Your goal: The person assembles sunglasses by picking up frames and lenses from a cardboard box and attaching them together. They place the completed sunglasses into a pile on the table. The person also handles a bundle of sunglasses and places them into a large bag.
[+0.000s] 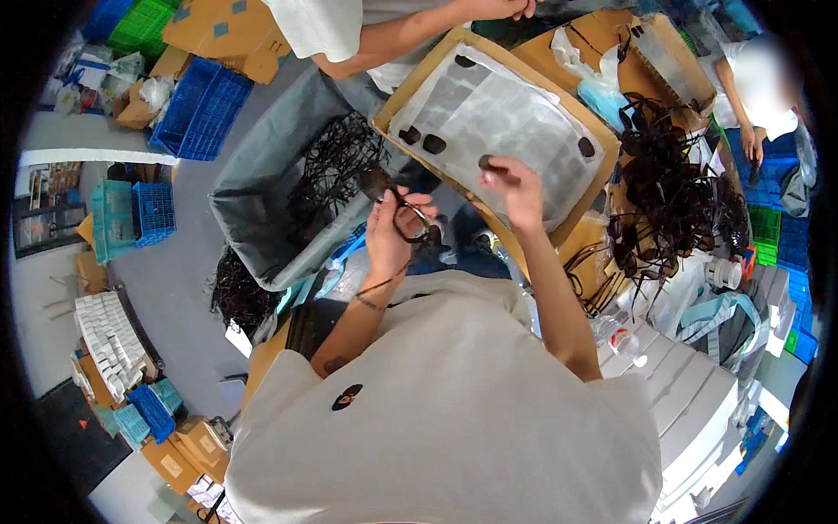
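In my left hand point(389, 237) is a pair of sunglasses point(377, 182), its fingers closed round the frame. A dark lens fills one side, while the rim nearer my palm looks see-through. My right hand point(518, 192) pinches a loose dark lens point(486, 162) between thumb and fingers, above a shallow cardboard box point(604, 166). Clear-white sheeting point(497, 113) lines that box. Several dark lenses lie on it, among them one lens point(434, 143) near the left edge and another lens point(587, 147) at the right.
A grey bin point(249, 196) left of my hands holds many dark frames point(336, 166). Right of the box is a heaped pile of sunglasses point(668, 188). Across from me a co-worker's arm point(401, 33) reaches over the box's far side. White cartons point(690, 393) stand at my right.
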### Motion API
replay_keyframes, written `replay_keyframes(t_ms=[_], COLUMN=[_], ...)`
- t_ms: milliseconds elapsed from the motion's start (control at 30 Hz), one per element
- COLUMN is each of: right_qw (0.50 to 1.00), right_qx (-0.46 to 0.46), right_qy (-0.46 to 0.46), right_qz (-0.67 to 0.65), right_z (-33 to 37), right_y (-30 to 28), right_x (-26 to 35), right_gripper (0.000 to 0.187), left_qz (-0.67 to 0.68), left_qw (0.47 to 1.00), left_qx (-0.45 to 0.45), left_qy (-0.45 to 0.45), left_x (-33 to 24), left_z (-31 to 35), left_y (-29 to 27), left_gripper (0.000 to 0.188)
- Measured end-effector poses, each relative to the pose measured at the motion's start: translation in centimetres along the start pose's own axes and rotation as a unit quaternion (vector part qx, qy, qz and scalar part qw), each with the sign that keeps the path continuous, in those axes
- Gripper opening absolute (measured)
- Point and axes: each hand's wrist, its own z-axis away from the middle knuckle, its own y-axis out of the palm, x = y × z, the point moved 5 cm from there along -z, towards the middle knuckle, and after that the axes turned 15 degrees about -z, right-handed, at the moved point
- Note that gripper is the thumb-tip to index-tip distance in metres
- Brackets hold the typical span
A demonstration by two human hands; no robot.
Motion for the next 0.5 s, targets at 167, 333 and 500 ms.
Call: replay_keyframes(t_ms=[167,333,500], right_qw=[0.945,0.924,0.842], right_qx=[-0.091,-0.109,-0.006], right_qy=[-0.032,0.082,0.174], right_qz=[0.314,0.359,0.51], right_z=[-6.2,-7.7,-9.2], right_y=[0.5,1.2,-0.5], right_x=[-4.1,-7.2,-11.0], right_gripper=[0.025,0.027,0.031], left_qz=[-0.034,-0.044,-0.054], left_qw=[0.997,0.996,0.994], left_qx=[-0.045,-0.057,-0.052], left_qy=[-0.044,-0.055,-0.073], left_x=[-0.2,-0.5,-0.9], left_z=[0.9,1.3,1.2], left_y=[-3.3,-4.9,-5.1], left_gripper=[0.03,0.032,0.031])
